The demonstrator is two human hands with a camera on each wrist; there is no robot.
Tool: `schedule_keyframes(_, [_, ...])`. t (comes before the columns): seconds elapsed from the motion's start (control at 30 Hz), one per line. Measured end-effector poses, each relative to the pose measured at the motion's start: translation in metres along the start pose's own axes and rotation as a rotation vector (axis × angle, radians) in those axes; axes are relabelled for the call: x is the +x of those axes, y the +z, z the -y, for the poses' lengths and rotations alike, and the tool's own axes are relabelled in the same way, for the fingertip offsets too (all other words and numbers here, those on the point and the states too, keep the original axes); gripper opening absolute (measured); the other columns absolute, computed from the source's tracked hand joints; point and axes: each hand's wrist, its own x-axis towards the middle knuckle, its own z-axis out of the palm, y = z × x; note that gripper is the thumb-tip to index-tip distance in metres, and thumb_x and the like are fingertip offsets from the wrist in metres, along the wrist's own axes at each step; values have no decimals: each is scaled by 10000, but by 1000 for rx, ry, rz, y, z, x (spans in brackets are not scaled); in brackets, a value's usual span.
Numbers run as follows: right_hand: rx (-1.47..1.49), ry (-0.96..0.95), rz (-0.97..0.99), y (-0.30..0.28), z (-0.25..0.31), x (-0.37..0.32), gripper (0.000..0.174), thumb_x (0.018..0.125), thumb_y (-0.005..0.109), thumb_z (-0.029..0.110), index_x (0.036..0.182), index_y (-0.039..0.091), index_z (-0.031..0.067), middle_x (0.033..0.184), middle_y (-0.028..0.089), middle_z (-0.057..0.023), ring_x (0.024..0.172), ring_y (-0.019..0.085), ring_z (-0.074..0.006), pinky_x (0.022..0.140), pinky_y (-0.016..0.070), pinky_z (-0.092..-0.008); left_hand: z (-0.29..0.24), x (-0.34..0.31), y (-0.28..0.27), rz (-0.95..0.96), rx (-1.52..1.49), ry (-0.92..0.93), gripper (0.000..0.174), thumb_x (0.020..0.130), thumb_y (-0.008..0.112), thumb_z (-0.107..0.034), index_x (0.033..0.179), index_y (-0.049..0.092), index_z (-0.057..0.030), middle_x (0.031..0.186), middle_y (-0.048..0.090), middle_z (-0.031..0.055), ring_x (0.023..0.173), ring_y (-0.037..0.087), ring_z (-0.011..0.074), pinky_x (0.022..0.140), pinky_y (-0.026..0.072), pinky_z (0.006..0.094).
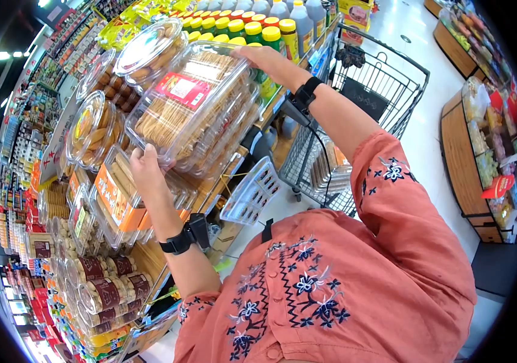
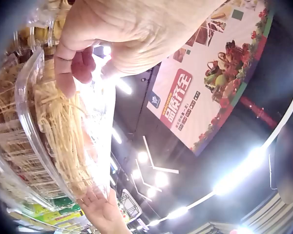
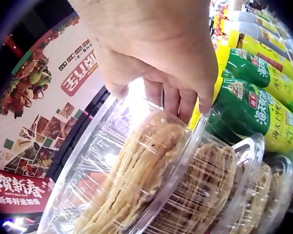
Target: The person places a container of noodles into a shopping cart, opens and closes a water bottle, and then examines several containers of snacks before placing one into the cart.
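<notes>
A clear plastic container of thin, pale noodle-like strips, with a red and white label, tops a stack of similar containers. My left hand grips its near left corner, thumb up along the side. At the far right corner, my right hand holds the edge, its fingers curled over the rim in the right wrist view. The strips show through the side wall in the left wrist view, tilted between both hands.
Round tubs of pastries and orange-labelled boxes crowd the left. Green bottles with yellow caps stand beyond the stack. A shopping cart holding similar containers is at my right, and a white plastic basket hangs by the shelf edge.
</notes>
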Motion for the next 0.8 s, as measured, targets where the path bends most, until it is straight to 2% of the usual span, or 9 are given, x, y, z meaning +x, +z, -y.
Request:
schedule_keyframes(0.1, [-112, -88, 13, 0, 3, 0, 519, 1013, 499, 467, 1289, 659, 57, 1243, 659, -50, 1127, 572, -143, 997, 427, -298, 4, -3, 1, 16, 56, 4, 524, 1008, 582, -249, 1351, 418, 113, 884, 580, 83, 710, 601, 144, 634, 580, 311])
schedule_keyframes(0.17, [-46, -77, -45, 3, 11, -4, 527, 979, 539, 509, 1162, 677, 35, 1052, 627, -42, 963, 533, -150, 879, 426, -302, 6, -4, 3, 18, 77, 7, 555, 1009, 582, -244, 1375, 392, 127, 899, 581, 90, 729, 600, 139, 649, 585, 310])
schedule_keyframes(0.23, [-1, -38, -85, 6, 15, -4, 564, 953, 556, 558, 1102, 690, 31, 959, 611, -41, 883, 513, -153, 824, 426, -308, 7, -6, 5, 12, 79, 12, 583, 1011, 581, -239, 1399, 365, 139, 905, 580, 91, 745, 598, 133, 662, 587, 308])
schedule_keyframes(0.3, [24, 27, -105, 7, 13, 0, 612, 937, 550, 614, 1107, 699, 46, 965, 610, -46, 889, 511, -154, 832, 427, -315, 5, -10, 7, 7, 83, 23, 589, 1014, 578, -239, 1406, 358, 141, 906, 579, 88, 753, 598, 129, 670, 584, 299])
schedule_keyframes(0.5, [-39, 4, -155, 5, 7, 0, 704, 932, 508, 684, 1113, 697, 31, 955, 608, -64, 885, 514, -162, 843, 438, -308, 2, -20, 9, 21, 96, 54, 625, 1015, 583, -250, 1427, 331, 148, 922, 586, 83, 777, 609, 126, 692, 569, 282])
schedule_keyframes(0.8, [-33, -44, -153, 5, 7, -5, 740, 926, 494, 715, 1159, 714, 48, 977, 621, -66, 886, 513, -171, 849, 432, -318, 11, -20, 7, -5, 81, 108, 631, 1013, 585, -241, 1436, 324, 148, 954, 609, 78, 822, 614, 126, 748, 530, 269])
